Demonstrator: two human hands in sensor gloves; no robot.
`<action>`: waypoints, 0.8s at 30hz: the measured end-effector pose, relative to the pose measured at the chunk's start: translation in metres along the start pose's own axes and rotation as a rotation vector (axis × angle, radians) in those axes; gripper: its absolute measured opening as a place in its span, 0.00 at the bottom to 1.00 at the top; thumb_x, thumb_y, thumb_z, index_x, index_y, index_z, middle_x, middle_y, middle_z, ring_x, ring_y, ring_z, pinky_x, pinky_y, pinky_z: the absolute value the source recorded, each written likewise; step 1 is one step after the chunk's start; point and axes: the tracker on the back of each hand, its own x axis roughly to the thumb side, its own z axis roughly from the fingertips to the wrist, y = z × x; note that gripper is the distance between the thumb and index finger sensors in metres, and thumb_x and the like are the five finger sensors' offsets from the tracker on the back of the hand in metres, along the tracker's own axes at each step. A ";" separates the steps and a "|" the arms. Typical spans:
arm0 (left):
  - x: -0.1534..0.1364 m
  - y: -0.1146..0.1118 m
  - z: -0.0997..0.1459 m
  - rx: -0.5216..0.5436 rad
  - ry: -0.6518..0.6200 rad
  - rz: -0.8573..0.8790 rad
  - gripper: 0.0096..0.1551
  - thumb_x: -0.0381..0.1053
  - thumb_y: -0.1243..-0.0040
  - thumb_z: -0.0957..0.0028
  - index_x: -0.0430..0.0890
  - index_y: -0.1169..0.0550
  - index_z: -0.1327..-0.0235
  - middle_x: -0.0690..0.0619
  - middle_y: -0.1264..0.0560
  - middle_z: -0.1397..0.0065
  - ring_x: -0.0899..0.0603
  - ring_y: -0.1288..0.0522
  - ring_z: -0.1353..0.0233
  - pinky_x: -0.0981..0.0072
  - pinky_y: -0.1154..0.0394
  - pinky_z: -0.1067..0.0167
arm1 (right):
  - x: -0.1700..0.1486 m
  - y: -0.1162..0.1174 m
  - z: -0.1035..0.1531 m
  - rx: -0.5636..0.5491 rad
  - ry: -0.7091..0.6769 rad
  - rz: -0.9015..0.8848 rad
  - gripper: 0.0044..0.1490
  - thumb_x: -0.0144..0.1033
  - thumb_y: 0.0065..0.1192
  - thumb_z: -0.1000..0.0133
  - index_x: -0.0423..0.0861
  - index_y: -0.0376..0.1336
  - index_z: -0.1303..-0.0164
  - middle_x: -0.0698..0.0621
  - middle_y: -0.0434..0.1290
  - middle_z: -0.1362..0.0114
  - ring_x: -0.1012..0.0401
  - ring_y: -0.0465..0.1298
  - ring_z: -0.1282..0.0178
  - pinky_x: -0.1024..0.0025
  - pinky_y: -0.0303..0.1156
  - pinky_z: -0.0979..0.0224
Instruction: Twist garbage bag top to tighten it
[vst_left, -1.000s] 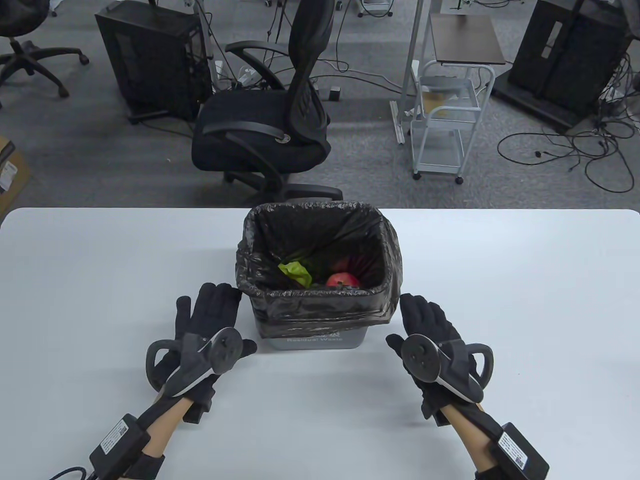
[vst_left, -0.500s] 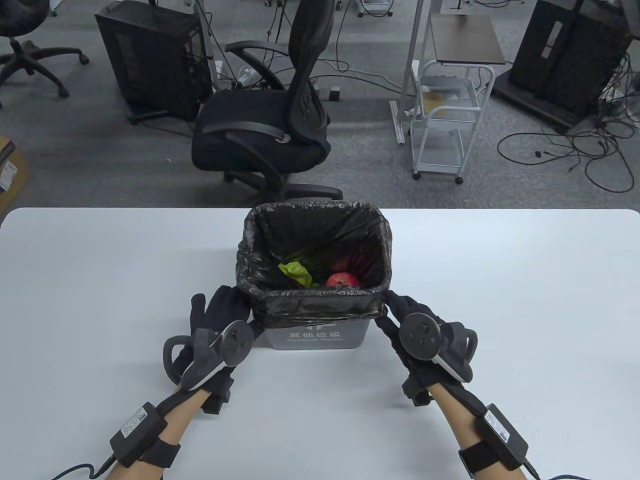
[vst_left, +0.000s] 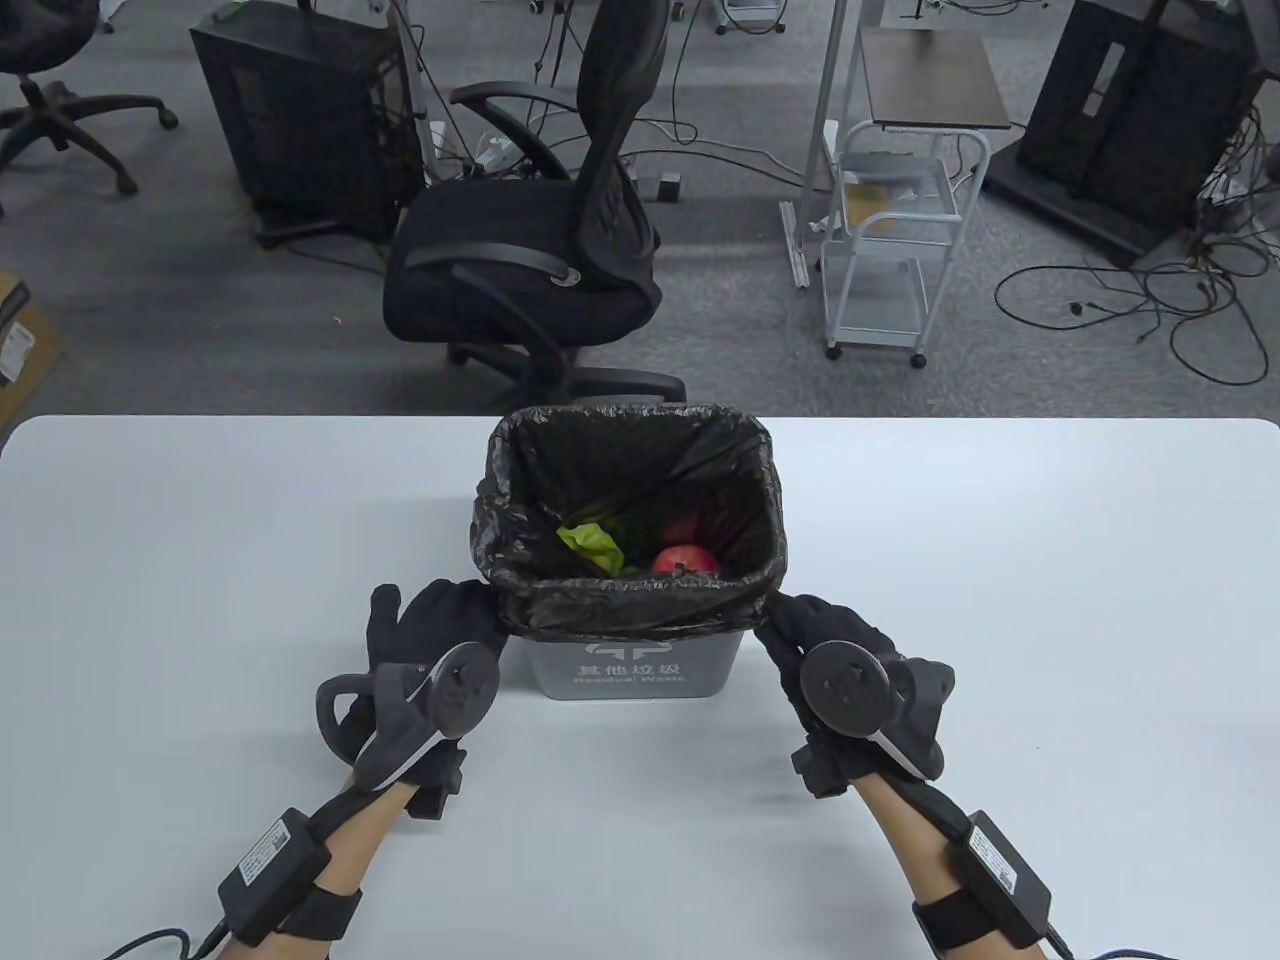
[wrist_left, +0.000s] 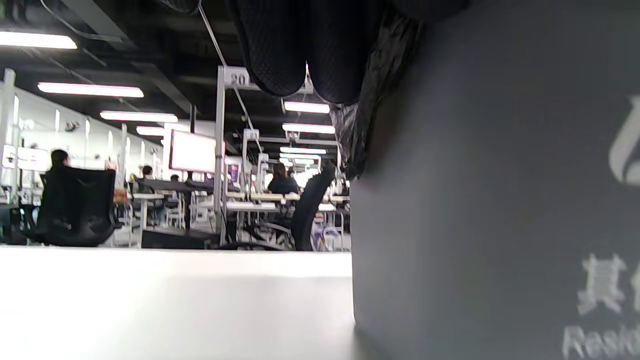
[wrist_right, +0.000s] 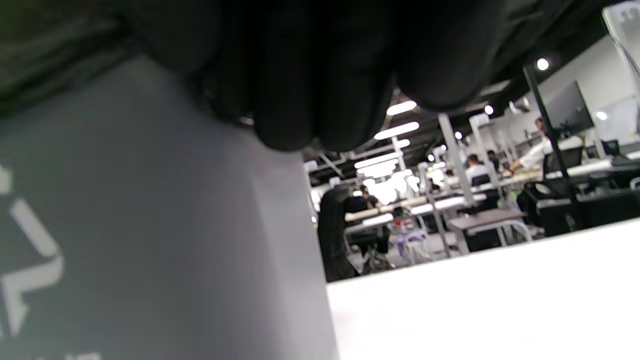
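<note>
— Plastic, black and crinkled: that is the garbage bag (vst_left: 630, 610), lining a small grey square-walled bin (vst_left: 640, 672) at the middle of my white counter (vst_left: 1000, 560). Its top is folded out over the rim in a wrinkled, glossy band.

— What is inside?

— A red round fruit (vst_left: 686, 559) and a crumpled green leaf (vst_left: 592, 546), down in the dark hollow.

— And your hands?

— My left hand (vst_left: 440, 625), in a knitted black glove, is at the bin's near left corner, against the rolled bag edge. My right hand (vst_left: 830, 640) is at the near right corner, likewise on the edge. In the left wrist view two mesh-textured fingers (wrist_left: 300, 55) hang beside a strip of shiny film (wrist_left: 370, 110) on the smooth grey wall. In the right wrist view the fingers (wrist_right: 320, 85) are bunched together against the wall. Whether either hand truly pinches the plastic, I cannot tell.

— The bin itself?

— Matte, flat-sided, with white printed lettering (vst_left: 630, 675) on its front.
</note>
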 end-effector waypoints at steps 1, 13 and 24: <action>0.000 0.005 0.000 0.016 0.005 0.005 0.24 0.64 0.57 0.38 0.66 0.29 0.30 0.66 0.25 0.22 0.55 0.28 0.18 0.41 0.43 0.17 | 0.002 -0.004 0.000 -0.011 -0.005 -0.006 0.24 0.46 0.57 0.40 0.49 0.74 0.40 0.52 0.83 0.42 0.52 0.83 0.41 0.52 0.79 0.40; -0.002 0.048 0.006 0.171 0.052 -0.006 0.21 0.64 0.54 0.39 0.64 0.24 0.37 0.64 0.20 0.30 0.54 0.24 0.22 0.39 0.42 0.19 | 0.028 -0.050 -0.005 -0.103 -0.036 0.043 0.24 0.43 0.59 0.40 0.45 0.76 0.44 0.50 0.84 0.47 0.51 0.84 0.46 0.53 0.79 0.44; 0.012 0.098 -0.021 0.219 0.130 0.001 0.20 0.63 0.53 0.40 0.63 0.22 0.39 0.63 0.19 0.32 0.53 0.23 0.23 0.39 0.41 0.20 | 0.044 -0.087 -0.044 -0.113 0.002 0.227 0.24 0.44 0.58 0.39 0.47 0.76 0.42 0.52 0.83 0.45 0.52 0.83 0.45 0.53 0.79 0.41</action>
